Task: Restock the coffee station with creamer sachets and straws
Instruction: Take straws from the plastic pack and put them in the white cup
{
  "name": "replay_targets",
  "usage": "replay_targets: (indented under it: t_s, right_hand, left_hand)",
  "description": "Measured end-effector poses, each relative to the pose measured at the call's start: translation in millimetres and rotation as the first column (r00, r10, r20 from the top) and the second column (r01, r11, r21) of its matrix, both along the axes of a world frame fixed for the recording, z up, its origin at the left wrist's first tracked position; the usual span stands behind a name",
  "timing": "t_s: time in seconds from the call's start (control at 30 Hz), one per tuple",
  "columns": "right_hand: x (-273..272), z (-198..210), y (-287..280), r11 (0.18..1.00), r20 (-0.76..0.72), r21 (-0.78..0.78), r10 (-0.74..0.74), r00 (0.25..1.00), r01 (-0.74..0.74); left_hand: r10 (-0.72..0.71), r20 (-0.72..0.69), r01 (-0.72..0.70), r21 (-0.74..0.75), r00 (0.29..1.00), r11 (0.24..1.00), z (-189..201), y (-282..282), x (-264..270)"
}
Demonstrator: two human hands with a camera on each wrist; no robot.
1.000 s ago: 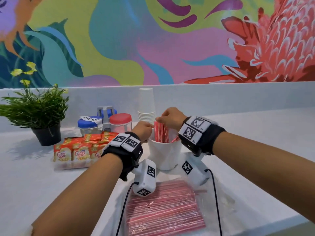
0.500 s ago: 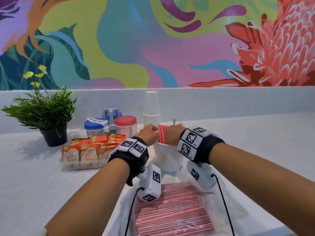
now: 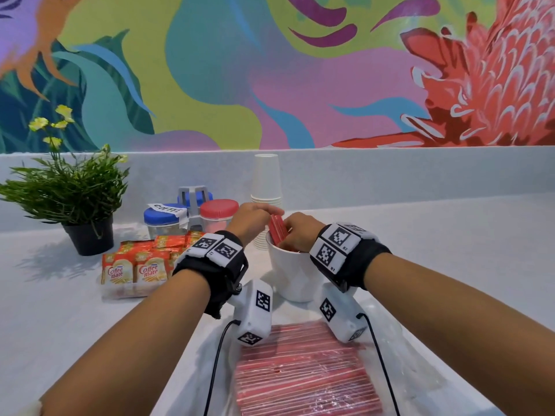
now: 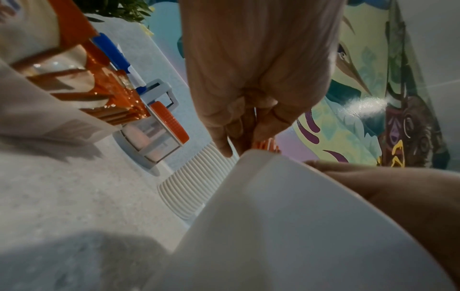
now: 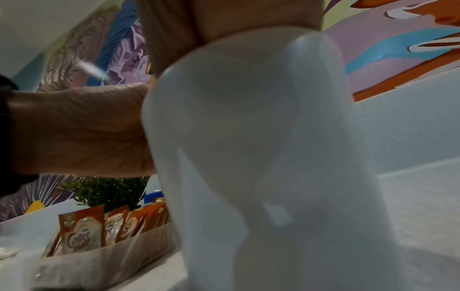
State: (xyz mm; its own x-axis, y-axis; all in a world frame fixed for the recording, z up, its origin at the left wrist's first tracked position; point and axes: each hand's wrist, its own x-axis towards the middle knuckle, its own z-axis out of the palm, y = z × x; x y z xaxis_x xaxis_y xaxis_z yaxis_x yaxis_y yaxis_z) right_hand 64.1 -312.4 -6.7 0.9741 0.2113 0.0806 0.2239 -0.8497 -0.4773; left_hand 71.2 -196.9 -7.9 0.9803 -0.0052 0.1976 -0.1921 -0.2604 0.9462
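A white cup stands mid-counter with a bunch of red straws sticking out of it. My left hand is over the cup's far left rim, its fingers curled on the tops of the straws. My right hand sits at the right rim, fingers curled against the bunch from the right. In the right wrist view the cup fills the frame and hides those fingers. A clear bag of red straws lies in front of me. Orange creamer sachets stand in a clear tray at the left.
A stack of white paper cups stands right behind the white cup. Jars with blue and red lids sit in a grey caddy at the back left. A potted plant stands far left. The backsplash wall runs behind.
The straw bunch has sunk lower into the cup and leans left. Both hands have closed in on it over the rim.
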Motion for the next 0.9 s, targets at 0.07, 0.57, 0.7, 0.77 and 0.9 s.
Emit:
replay_targets:
  t_s: [0.07, 0.57, 0.7, 0.77, 0.9]
  right_hand:
    - [0, 1, -2, 0.998, 0.012, 0.057, -0.027, 1.0, 0.026]
    - [-1, 11, -9, 0.981, -0.007, 0.18, -0.066, 0.998, 0.067]
    - [-18, 28, -26, 0.944, -0.025, 0.313, -0.103, 0.994, 0.105]
    - [-32, 38, -36, 0.914, -0.047, 0.383, -0.123, 0.991, 0.131]
    - [-67, 46, -59, 0.83, -0.194, 0.513, -0.138, 0.971, 0.22]
  left_hand:
    - [0.03, 0.057, -0.031, 0.027, 0.998, 0.999, -3, 0, -1]
    - [0.006, 0.003, -0.006, 0.457, 1.0, 0.889, 1, 6, -20]
    - [0.056, -0.005, -0.046, 0.498, 0.998, 0.866, 18, 4, -40]
    - [0.058, 0.013, -0.058, 0.445, 0.998, 0.894, 27, 0, -55]
    - [0.052, 0.058, -0.069, 0.351, 0.997, 0.934, 33, -13, -93]
